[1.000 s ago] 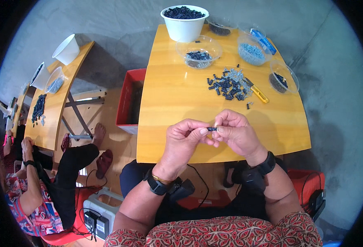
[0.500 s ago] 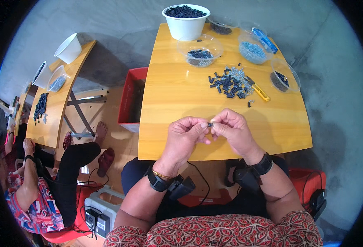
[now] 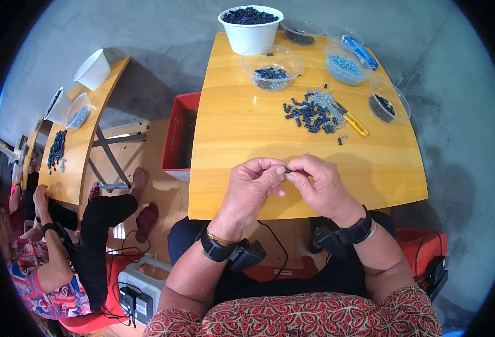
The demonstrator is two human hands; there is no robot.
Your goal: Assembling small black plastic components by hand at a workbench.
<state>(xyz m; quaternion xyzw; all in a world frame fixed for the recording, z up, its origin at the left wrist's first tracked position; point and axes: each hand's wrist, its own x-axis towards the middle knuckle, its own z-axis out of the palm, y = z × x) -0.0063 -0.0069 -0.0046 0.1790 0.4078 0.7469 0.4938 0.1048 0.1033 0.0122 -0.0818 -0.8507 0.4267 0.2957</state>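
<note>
Over the near part of the yellow wooden table [image 3: 225, 135], my left hand [image 3: 253, 182] and my right hand [image 3: 320, 182] meet fingertip to fingertip. Both pinch one small black plastic piece [image 3: 288, 171], mostly covered by the fingers. Beyond them lies a loose pile of similar short black pieces [image 3: 310, 116] mixed with small silvery screws [image 3: 321, 100]. A yellow utility knife [image 3: 355, 124] rests against the pile's right side. One black piece [image 3: 340, 141] sits apart, nearer to my hands.
A white tub of black pieces [image 3: 251, 38] stands at the back. Clear bowls hold black pieces [image 3: 271, 84], screws [image 3: 345, 80] and dark parts [image 3: 383, 115]. A blue box [image 3: 361, 53] lies behind. Left of the table is a red bin [image 3: 172, 135]; another person [image 3: 56, 269] sits at a second table [image 3: 85, 151].
My right fingers have curled and turned around the small black piece, so less of it shows. The left hand keeps nearly the same pinch. The pile looks the same.
</note>
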